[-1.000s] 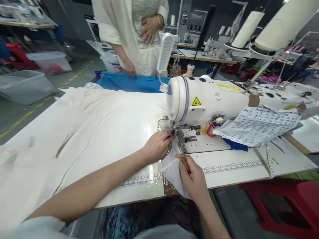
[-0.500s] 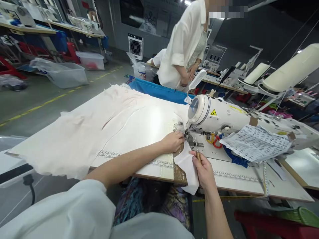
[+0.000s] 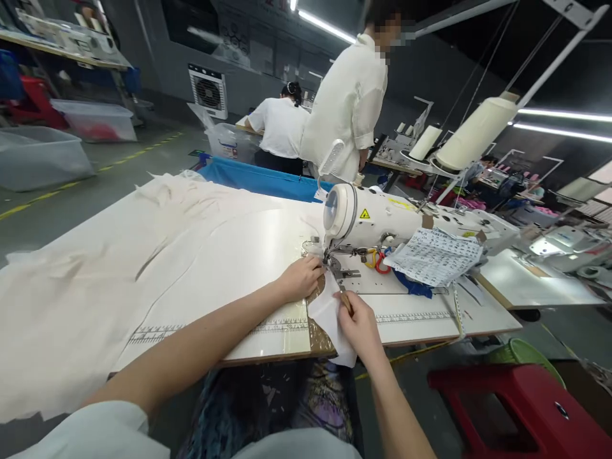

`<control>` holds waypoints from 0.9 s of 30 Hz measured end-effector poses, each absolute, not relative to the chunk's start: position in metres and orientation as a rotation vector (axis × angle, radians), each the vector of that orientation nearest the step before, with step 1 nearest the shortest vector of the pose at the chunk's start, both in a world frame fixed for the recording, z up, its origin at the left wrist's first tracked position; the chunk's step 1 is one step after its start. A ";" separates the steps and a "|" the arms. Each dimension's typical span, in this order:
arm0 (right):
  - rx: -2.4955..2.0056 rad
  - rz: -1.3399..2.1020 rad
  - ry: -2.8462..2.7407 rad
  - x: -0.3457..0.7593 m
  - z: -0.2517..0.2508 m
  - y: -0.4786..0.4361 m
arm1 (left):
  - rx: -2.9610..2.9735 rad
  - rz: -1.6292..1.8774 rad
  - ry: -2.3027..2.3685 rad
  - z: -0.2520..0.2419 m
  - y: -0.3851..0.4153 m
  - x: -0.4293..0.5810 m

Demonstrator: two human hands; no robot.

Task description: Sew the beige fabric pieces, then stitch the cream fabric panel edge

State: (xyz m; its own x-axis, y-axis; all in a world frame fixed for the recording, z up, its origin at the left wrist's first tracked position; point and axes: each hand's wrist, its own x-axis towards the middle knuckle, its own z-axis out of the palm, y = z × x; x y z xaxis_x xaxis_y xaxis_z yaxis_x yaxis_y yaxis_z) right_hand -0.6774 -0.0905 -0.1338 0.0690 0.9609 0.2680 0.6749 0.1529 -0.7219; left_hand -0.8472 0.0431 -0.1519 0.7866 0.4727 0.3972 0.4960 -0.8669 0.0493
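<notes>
A white fabric piece runs from under the presser foot of the sewing machine down over the table's front edge. Close to the needle, my left hand is closed on the upper part of this fabric, its fingertips beside the presser foot. My right hand grips a wooden-handled awl and rests against the right edge of the fabric. The awl's thin metal tip is hard to make out. Brown tape covers the table front under the fabric.
Pale fabric spreads over the table's left side. Red and yellow-handled scissors, a printed sheet and thread cones are at the machine. Two people work beyond the blue cloth bin. A red stool stands right.
My view has turned right, so the table and machine appear further left. The awl has tilted and its shaft shows less. The standing person has turned away; a seated person now shows more fully.
</notes>
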 end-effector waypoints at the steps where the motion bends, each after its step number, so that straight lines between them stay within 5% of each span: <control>1: -1.606 0.431 -1.704 -0.679 -0.132 -0.093 | -2.916 -0.628 -0.786 -0.152 0.043 -0.848; 17: -1.999 -0.004 -1.769 -0.657 -0.128 -0.149 | -2.964 -0.656 -0.795 -0.154 0.045 -0.848; 27: -1.947 0.124 -1.767 -0.643 -0.133 -0.121 | -2.962 -0.669 -0.786 -0.151 0.044 -0.849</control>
State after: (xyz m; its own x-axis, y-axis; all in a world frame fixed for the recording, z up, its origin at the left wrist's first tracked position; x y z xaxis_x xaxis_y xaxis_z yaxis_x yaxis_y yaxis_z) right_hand -0.6434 -0.1209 -0.1331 0.1520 0.9531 0.2618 0.9071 -0.0293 -0.4200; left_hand -0.8487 0.0437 -0.1514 0.7834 0.4724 0.4038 0.4745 -0.8743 0.1024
